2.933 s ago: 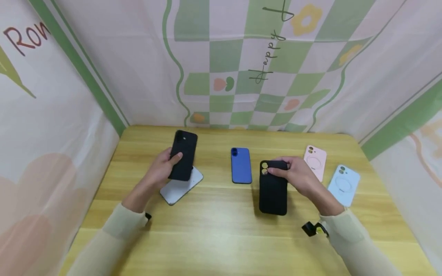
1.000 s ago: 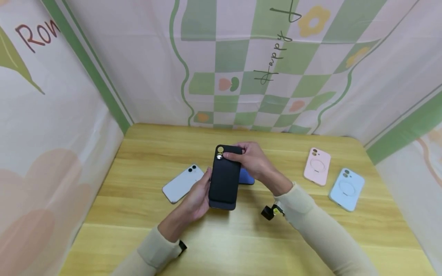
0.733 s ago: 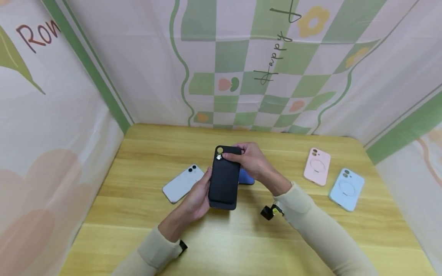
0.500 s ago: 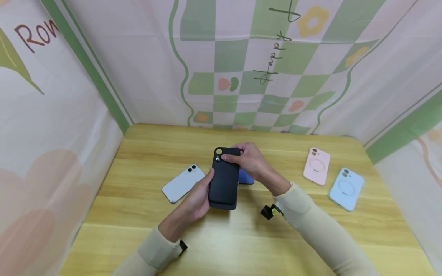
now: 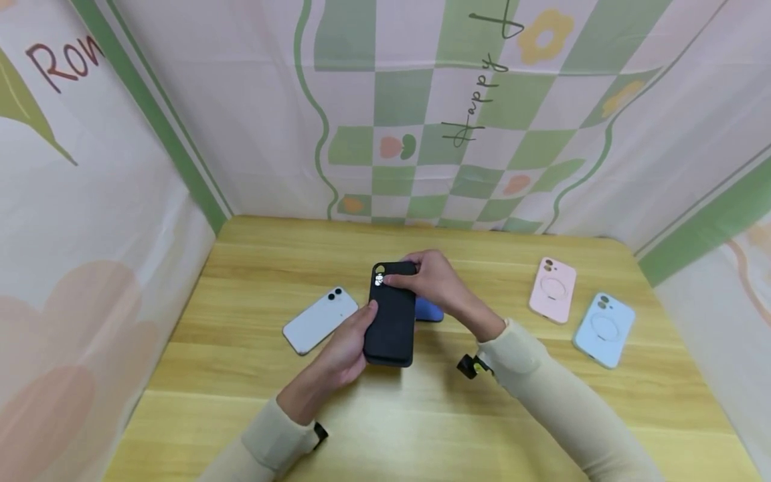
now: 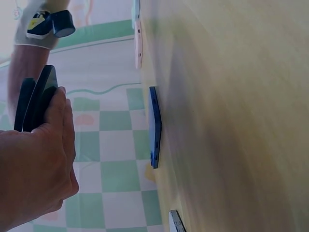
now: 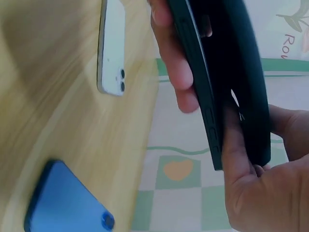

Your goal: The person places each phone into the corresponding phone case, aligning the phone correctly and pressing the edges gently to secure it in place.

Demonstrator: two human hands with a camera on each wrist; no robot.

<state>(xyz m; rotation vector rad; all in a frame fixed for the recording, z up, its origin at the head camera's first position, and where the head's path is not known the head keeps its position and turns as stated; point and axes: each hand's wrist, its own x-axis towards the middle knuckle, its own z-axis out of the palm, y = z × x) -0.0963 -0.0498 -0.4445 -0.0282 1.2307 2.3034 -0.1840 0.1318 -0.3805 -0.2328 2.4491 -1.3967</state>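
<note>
At the centre of the head view, above the wooden table (image 5: pixel 385 415), a matte black case (image 5: pixel 391 321) sits over a dark phone. The left hand (image 5: pixel 346 348) grasps its lower left edge. The right hand (image 5: pixel 434 281) pinches its top by the camera cutout.

Readable text from my feed: "Happy" in thin dark script, running vertically on the green-and-white checkered back curtain (image 5: pixel 460 107). "Ron" in reddish-brown letters, cut off at the frame edge, on the pale pink left side curtain (image 5: pixel 60 60). I can't read anything on the phones or cases.
</note>
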